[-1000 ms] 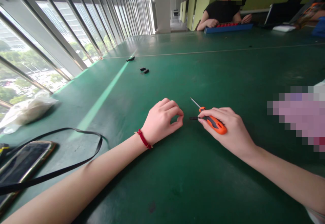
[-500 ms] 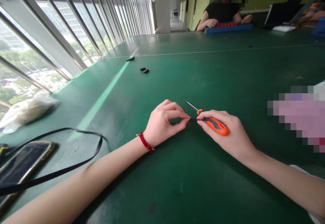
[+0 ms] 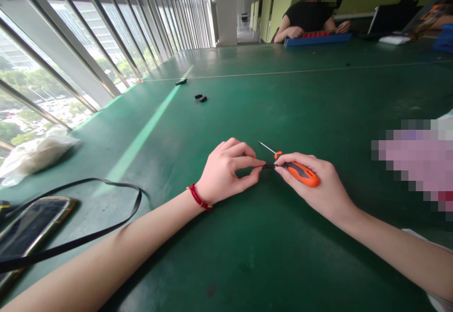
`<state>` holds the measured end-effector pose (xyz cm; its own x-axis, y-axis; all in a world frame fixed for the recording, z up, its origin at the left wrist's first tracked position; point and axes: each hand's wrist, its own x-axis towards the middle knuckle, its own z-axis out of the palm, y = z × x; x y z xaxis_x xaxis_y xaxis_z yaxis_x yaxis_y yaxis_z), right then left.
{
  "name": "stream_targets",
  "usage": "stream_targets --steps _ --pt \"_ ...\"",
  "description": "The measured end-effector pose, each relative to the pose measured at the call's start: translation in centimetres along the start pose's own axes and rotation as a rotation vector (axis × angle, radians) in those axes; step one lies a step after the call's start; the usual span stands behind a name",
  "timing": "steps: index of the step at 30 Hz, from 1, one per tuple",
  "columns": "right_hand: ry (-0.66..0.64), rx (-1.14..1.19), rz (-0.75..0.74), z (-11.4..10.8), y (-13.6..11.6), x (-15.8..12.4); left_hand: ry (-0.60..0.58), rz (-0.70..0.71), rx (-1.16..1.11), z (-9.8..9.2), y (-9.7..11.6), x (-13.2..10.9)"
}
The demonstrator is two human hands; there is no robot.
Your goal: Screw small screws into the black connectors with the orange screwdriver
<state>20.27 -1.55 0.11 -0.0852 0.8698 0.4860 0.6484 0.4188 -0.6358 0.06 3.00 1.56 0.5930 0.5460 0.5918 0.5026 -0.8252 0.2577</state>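
While left hand (image 3: 226, 165) curls, pinching black piece (image 3: 269, 166), right hand (image 3: 321, 179) clasps it plus screwdriver (image 3: 303, 174).

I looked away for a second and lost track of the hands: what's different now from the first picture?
The left hand has moved right, and its fingertips now appear to pinch the left end of the small black piece. The screwdriver has shifted slightly left at its tip. The right hand still holds both; the phone stayed put.
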Motion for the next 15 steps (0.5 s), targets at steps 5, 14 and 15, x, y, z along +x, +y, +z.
stream_targets --steps 5,14,15 --pt "-0.007 0.036 0.056 -0.3 0.0 0.0 -0.036 -0.129 0.166 -0.6 -1.8 0.2" --pt "-0.041 0.115 0.057 -0.3 0.0 0.4 -0.168 -0.387 -0.011 0.0 -4.4 0.3" --pt "-0.038 0.116 0.07 -0.3 -0.1 0.4 -0.167 -0.388 -0.016 0.1 -4.2 0.3"
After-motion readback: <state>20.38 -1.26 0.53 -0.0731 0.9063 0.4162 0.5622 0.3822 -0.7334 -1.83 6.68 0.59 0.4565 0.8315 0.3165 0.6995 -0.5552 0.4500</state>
